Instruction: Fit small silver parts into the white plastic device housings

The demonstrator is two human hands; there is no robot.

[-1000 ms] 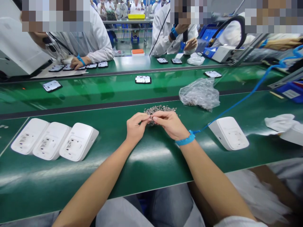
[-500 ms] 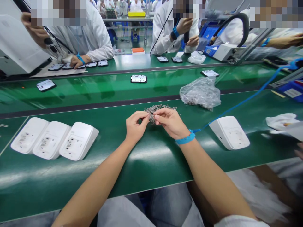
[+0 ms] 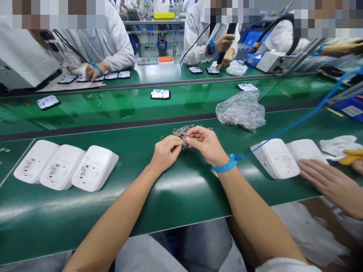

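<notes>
Since the earlier frames, a second white housing point(image 3: 304, 151) has arrived at the right, with a co-worker's hand point(image 3: 331, 185) flat on the tabletop point(image 3: 181, 189) just beside it; the flat units on the conveyor belt point(image 3: 113, 104) have shifted left.

Far left, three white housings point(image 3: 65, 166) lie side by side, touching, well apart from the person's hands.

Centre: left hand point(image 3: 164, 153) is pinched, thumb against forefinger, at the near edge of the pile of small metal parts point(image 3: 184, 132). Whatever it grips is too small to make out. Right hand point(image 3: 205, 143) meets it fingertip to fingertip, likewise pinched over the same edge of the pile; what it holds cannot be told either. A blue wrist strap point(image 3: 225, 166) sits on the right wrist, its blue cord point(image 3: 297, 117) running up and right.

Behind and right of the pile lies a clear plastic bag point(image 3: 241, 111) with more parts inside.

Right: a white housing point(image 3: 275, 158) rests near the right wrist, touching the newly arrived one.
</notes>
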